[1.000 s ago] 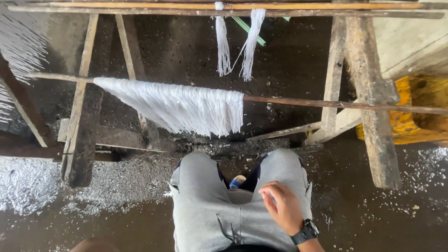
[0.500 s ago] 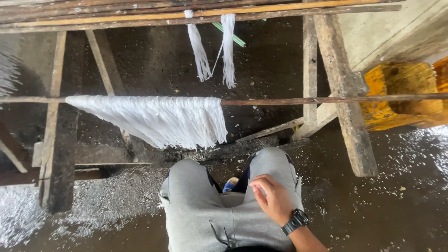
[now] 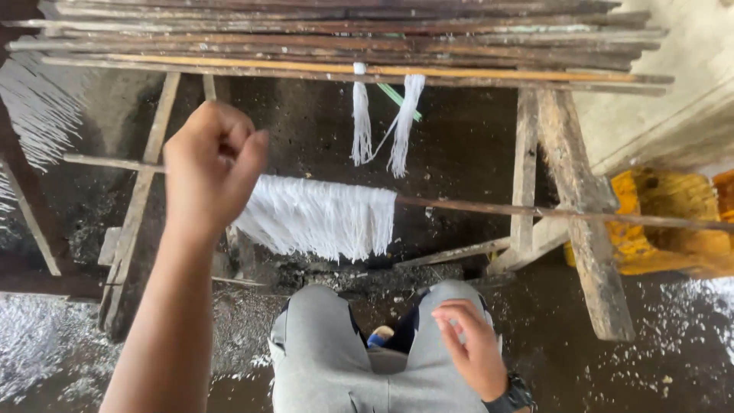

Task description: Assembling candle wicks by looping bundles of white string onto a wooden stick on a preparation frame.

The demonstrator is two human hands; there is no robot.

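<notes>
My left hand [image 3: 212, 170] has come up since a second ago, when it was out of view; now it is raised in front of me, fingers curled into a loose fist near the lower rod [image 3: 535, 213]. I cannot tell if it pinches anything. My right hand [image 3: 472, 348] has stayed on my knee [image 3: 451, 306], fingers half bent, holding nothing that I can see.

A broad curtain of white strands [image 3: 317, 216] already hangs over the lower rod, just beside my raised hand. Two thin hanks [image 3: 382, 122] hang from the upper rods [image 3: 344, 57]. Much of the lower rod to the right is bare, so I judge the hanging only partly done.

More strands [image 3: 38, 107] hang at far left. Wooden posts [image 3: 577, 206] stand right, a yellow tub [image 3: 665, 222] beyond. The floor [image 3: 673, 359] is wet and flecked white.
</notes>
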